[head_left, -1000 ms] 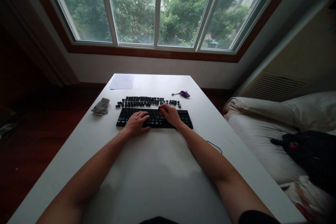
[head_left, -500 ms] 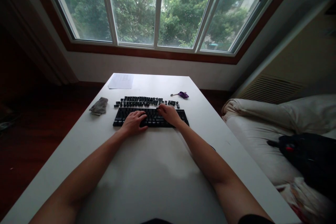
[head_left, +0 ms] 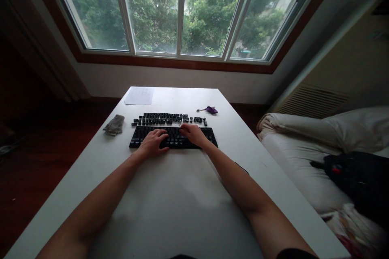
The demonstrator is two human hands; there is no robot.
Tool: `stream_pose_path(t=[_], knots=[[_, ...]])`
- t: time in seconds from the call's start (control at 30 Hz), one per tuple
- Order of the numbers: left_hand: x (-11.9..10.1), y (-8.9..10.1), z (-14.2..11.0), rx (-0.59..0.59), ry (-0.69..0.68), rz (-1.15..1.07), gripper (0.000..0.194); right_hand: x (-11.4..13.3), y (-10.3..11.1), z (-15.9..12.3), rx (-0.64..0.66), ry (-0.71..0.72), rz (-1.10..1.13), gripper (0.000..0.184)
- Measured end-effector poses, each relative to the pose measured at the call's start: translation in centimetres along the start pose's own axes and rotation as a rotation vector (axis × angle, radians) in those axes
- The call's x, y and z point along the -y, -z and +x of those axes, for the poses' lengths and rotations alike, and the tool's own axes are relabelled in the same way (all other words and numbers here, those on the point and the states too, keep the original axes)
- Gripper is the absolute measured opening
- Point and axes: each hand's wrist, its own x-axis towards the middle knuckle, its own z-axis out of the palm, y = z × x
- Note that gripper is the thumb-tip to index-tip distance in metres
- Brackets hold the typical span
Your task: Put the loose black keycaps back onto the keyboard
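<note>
A black keyboard (head_left: 140, 134) lies across the white table in front of me. My left hand (head_left: 153, 143) rests on its left half, fingers stretched over the keys and thumb near the front edge. My right hand (head_left: 193, 134) is over the right-centre, at the back rows, with its fingertips pinched together. What they hold is too small and partly hidden; a thin pale sliver shows just beyond them. Behind the keyboard, loose black keycaps (head_left: 159, 122) stand in rough rows.
A crumpled grey cloth (head_left: 114, 125) lies to the left. Farther back are a sheet of paper (head_left: 139, 96) and a small purple-handled brush (head_left: 211, 110). A black cable (head_left: 242, 168) shows beside my right forearm. Right of the table (head_left: 173, 198), a dark bag (head_left: 358, 174) lies on pale cushions.
The view has shifted slightly. My right hand's fingertips have lowered a little toward the back of the keyboard, its fingers staying pinched. My left hand keeps its place on the keys.
</note>
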Motion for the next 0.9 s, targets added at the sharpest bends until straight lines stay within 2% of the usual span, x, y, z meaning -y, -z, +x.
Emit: stream_pose_path(t=[0.17, 0.27, 0.47, 0.57, 0.77, 0.9], knots=[[0.0, 0.1, -0.1, 0.02, -0.006, 0.018, 0.054, -0.2, 0.8, -0.2, 0.097, 0.123, -0.041, 0.01], [0.1, 0.2, -0.1, 0.031, -0.013, 0.025, 0.054, -1.9, 1.3, -0.1, 0.156, 0.072, 0.052, 0.012], [0.1, 0.4, -0.2, 0.029, -0.012, 0.017, 0.054, -4.6, 1.0, 0.2, 0.172, -0.143, 0.52, 0.021], [-0.1, 0.5, -0.2, 0.028, 0.0, 0.003, 0.052, -4.4, 0.7, 0.4, 0.143, -0.206, 0.671, 0.024], [-0.8, 0.6, 0.1, -0.021, 0.076, -0.058, 0.034, -2.8, -0.1, 0.5, 0.127, -0.173, 0.71, 0.025], [-1.1, 0.7, 0.7, -0.099, 0.139, -0.12, 0.024, -1.4, -1.3, 0.3, 0.107, -0.194, 0.761, 0.028]])
